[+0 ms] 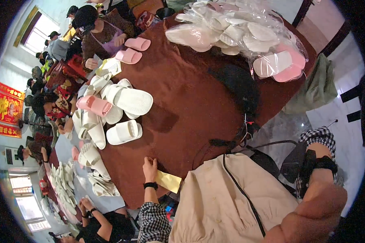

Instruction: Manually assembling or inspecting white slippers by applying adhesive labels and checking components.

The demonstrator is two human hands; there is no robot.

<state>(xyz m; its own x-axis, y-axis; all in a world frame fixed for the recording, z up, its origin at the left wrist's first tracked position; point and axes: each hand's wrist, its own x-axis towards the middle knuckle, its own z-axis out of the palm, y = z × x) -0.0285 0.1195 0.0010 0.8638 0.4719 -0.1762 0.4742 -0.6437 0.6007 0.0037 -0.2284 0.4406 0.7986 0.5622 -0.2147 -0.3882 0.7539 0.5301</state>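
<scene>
Brown-clothed table [190, 93] fills the head view: left hand [149, 167] lies flat, fingers loosely open, on its near edge touching a yellow paper slip [168, 181], white slippers [123, 117] piled well beyond; right hand [312, 218] blurred, grip indeterminate.

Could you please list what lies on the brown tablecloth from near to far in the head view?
Left hand beside a yellow paper envelope → single white foam slipper → pair of pink foam slippers → heap of white slippers in clear plastic bags.
</scene>
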